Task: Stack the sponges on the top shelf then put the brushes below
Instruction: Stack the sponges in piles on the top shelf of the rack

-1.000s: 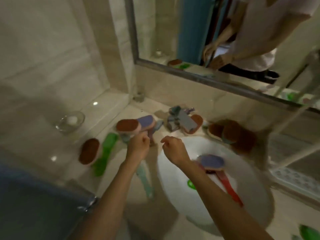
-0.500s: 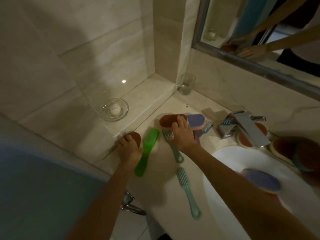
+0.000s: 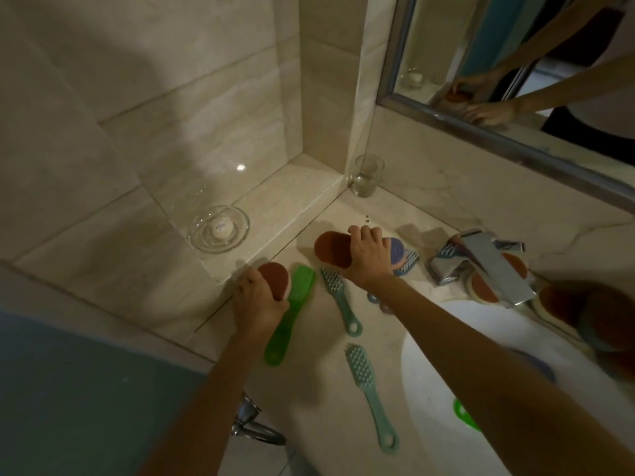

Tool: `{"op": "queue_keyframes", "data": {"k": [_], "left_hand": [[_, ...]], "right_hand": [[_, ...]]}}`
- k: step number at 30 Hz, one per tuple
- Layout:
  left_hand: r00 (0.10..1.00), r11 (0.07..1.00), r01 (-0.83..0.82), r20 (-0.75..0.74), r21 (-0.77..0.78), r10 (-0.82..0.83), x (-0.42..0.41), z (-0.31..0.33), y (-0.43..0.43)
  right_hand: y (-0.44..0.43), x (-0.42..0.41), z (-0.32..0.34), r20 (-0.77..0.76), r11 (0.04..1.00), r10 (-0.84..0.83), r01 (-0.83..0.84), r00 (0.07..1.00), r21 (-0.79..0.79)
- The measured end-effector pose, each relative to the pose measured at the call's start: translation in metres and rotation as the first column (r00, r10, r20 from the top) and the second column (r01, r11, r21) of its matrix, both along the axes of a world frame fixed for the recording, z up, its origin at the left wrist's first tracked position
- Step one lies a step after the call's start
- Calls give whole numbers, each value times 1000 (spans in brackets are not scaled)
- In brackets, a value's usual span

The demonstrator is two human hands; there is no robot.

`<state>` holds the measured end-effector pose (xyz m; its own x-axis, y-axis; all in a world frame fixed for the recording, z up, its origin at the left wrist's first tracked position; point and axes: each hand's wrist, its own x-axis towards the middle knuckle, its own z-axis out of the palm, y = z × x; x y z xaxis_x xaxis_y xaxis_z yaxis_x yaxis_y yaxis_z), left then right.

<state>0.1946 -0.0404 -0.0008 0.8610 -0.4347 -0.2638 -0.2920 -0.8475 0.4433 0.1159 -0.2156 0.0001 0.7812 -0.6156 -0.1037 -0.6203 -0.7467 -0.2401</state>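
Observation:
On the marble counter my left hand (image 3: 257,300) closes over a brown oval sponge (image 3: 275,274) beside a green brush (image 3: 292,314). Farther back, my right hand (image 3: 369,255) grips a second brown sponge (image 3: 330,249); a purple sponge (image 3: 398,250) lies just right of it, partly under my fingers. Two pale teal brushes lie on the counter, one (image 3: 340,304) below my right hand and one (image 3: 369,393) nearer me. More brown sponges (image 3: 484,286) sit behind the tap. A purple sponge (image 3: 536,365) lies blurred in the basin. No shelf is in sight.
A chrome tap (image 3: 488,266) stands over the white basin (image 3: 446,407). A glass tumbler (image 3: 366,175) sits in the corner and a glass dish (image 3: 220,230) with a small white object rests on the raised ledge. A mirror (image 3: 515,63) hangs above. A green item (image 3: 464,415) lies in the basin.
The view swung left toward the corner. My left hand moved left onto the near brown sponge and my right hand reached forward onto the far brown sponge; both now grip them.

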Motion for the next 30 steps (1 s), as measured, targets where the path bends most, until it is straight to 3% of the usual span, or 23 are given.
{"op": "queue_keyframes", "data": {"k": [6,11,15,20,27,30], "left_hand": [[994,990,60,98,-125,-48,-18,53,-24],[955,932,267,199,-246,-221,-64,113,-65],[887,776,461,197,-431,-417,-129,152,-99],[750,559,647,301,-518,-589,-227,192,-135],[528,305,821,437,-483,-728,-358,240,-163],[400,182,884,494,-432,-772,-410,263,-174]], "right_hand": [[3,-37,50,226,995,-93,82,970,58],[-5,-112,115,409,973,-204,230,890,-14],[-10,-201,158,517,933,-313,360,797,10],[-5,-320,201,619,821,-454,571,641,11],[7,-464,245,722,679,-514,734,464,11],[5,-524,260,796,629,-510,773,326,86]]}}
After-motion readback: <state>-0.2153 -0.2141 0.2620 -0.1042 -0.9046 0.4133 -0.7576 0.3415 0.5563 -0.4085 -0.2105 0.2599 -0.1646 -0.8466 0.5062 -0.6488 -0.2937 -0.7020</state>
